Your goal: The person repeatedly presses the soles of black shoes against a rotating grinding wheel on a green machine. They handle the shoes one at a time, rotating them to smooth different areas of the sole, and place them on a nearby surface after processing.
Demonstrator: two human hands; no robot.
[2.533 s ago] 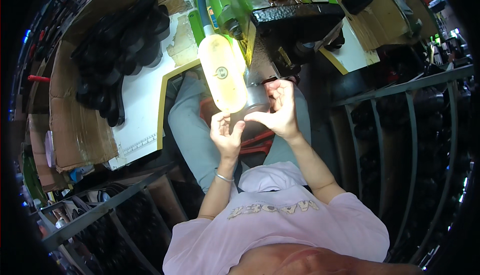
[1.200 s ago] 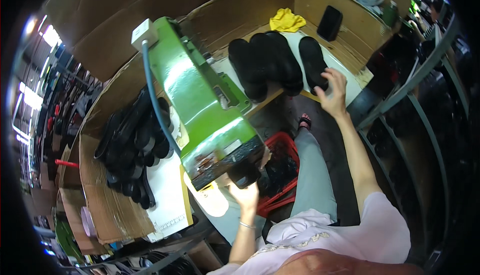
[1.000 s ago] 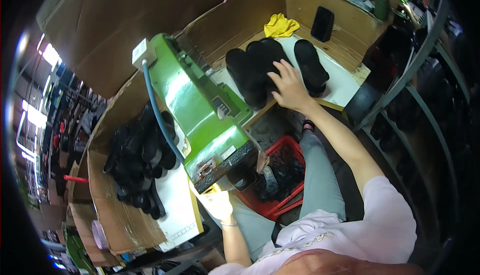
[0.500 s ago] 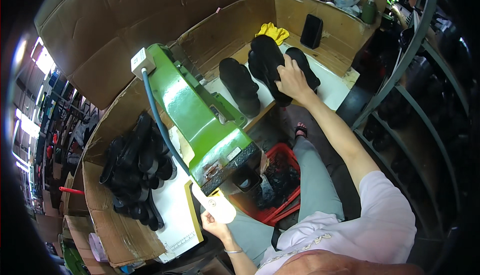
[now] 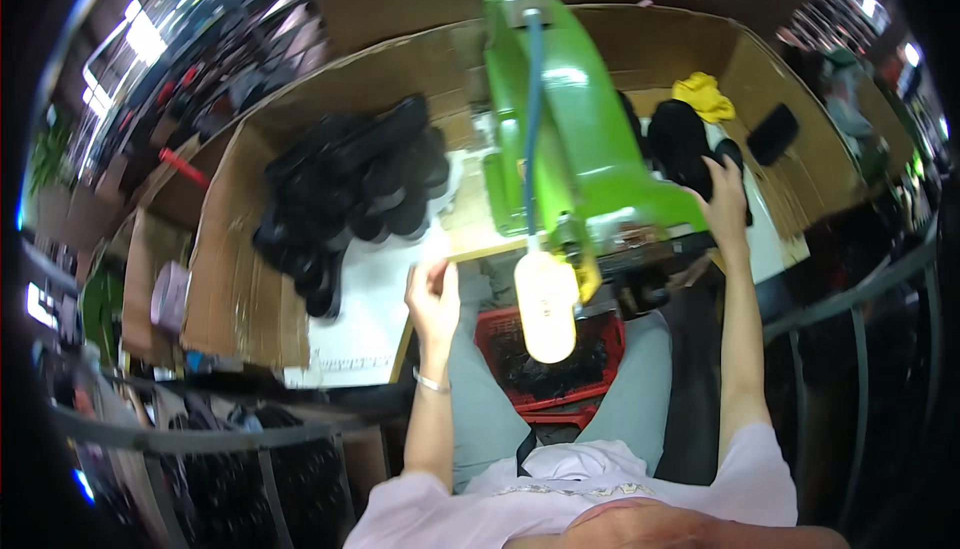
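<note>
Beside the near edge of the left white work board, my left hand is raised with its fingers loosely bent and nothing visible in it. My right hand is at the near end of a black shoe, thumb and fingers spread; whether it presses on the shoe is hard to see. Another black shoe lies just right of it, and a third is partly hidden behind the green machine. A lit, white oval lamp hangs at the machine's front, between my hands.
Several black shoes are piled on the left board inside cardboard walls. A yellow cloth and a dark phone-like slab are at the back right. Below the machine, a red crate sits between my legs. Metal rails flank me.
My view has swung left, toward the machine and the shoe pile. My left hand has left the lamp's underside and risen beside the left board. My right hand's fingers have spread at the shoe.
</note>
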